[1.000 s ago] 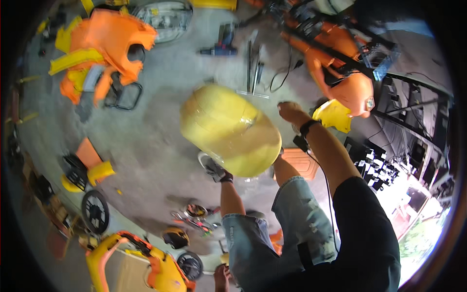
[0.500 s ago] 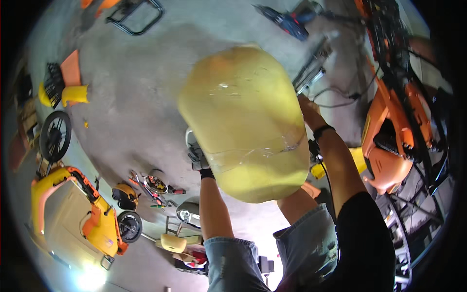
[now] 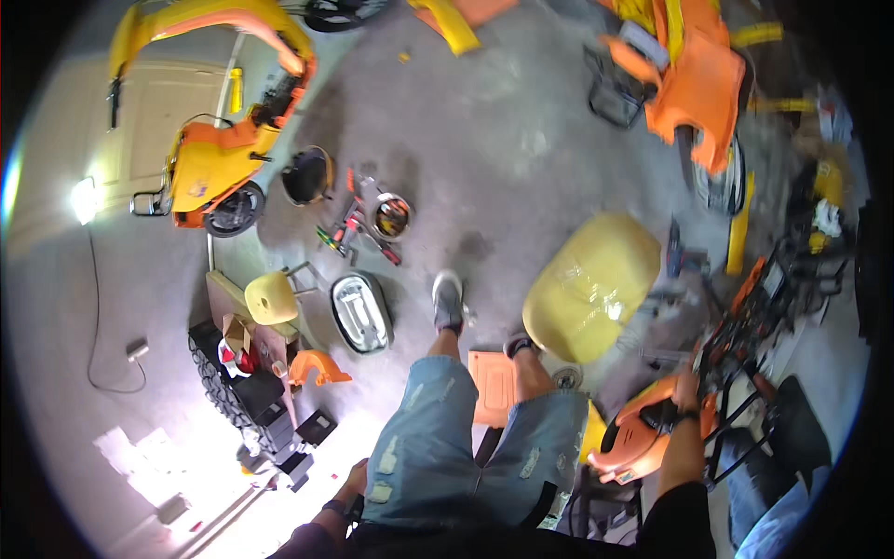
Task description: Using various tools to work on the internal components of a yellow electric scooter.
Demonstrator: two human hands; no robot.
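A large yellow rounded seat-like pad (image 3: 596, 284) with shiny clear film on it stands ahead of my right foot. Neither hand is on it. My right hand (image 3: 687, 389) reaches out to the right, at the dark frame (image 3: 722, 359) of a partly stripped two-wheeler with orange body panels (image 3: 643, 438). Its fingers are too small and blurred to show whether they grip the frame. Down by my left thigh hangs my left hand (image 3: 355, 477), apart from any object, with its fingers not clear.
An orange panel (image 3: 494, 387) lies between my legs. To the left are an oval metal-lined tub (image 3: 361, 314), a tool bowl (image 3: 389, 216), a black bucket (image 3: 307, 175) and a yellow-orange scooter (image 3: 219, 177). A person's blue trousers (image 3: 745, 475) show at the lower right.
The view has swung left and back. The yellow pad, which was close before me with my right hand at its edge, is now lower and farther off. My left hand has come into view.
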